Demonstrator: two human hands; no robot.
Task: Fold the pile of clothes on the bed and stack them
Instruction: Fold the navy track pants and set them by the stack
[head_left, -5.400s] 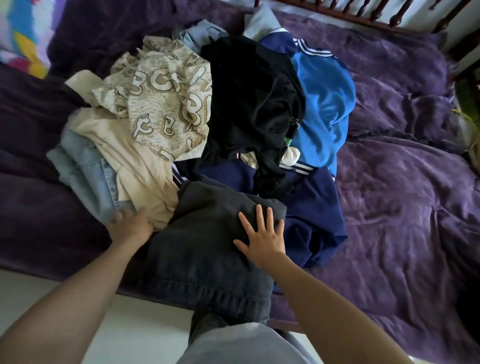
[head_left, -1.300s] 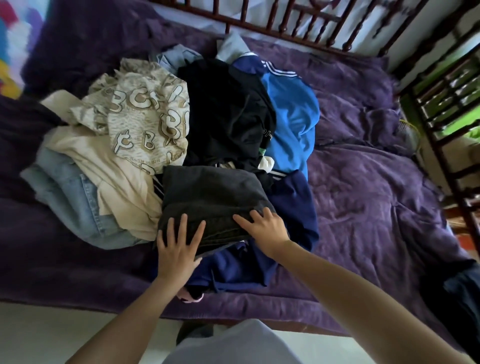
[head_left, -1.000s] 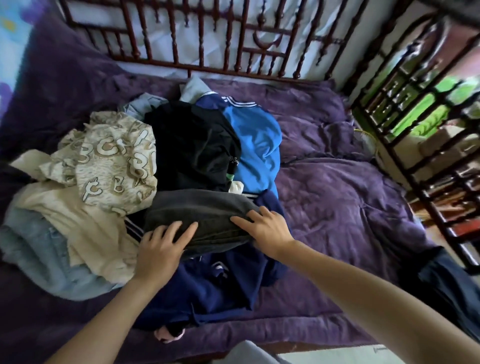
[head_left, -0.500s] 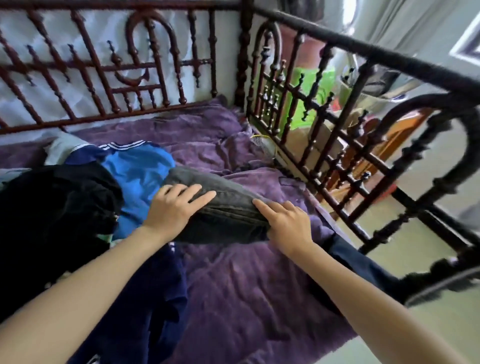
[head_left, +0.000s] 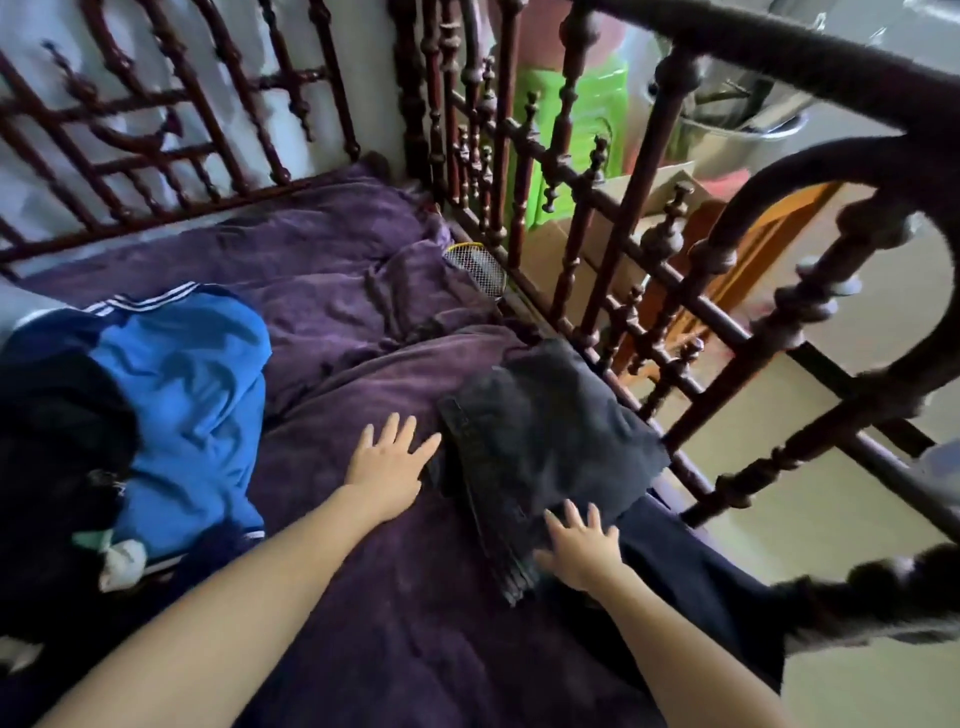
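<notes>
Clothes, blue and black, lie piled on the left of the purple bed. Folded dark jeans sit apart on the right, by the rail. My left grip lies flat and spread just beside them. My right grip is spread too, fingertips on their near edge.

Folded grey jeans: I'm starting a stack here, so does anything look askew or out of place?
The folded grey jeans lie skewed to the bed rail, their right corner reaching the bed's edge. A yellow-rimmed mesh racket sits between the purple blanket and the rail, odd for a bed.
</notes>
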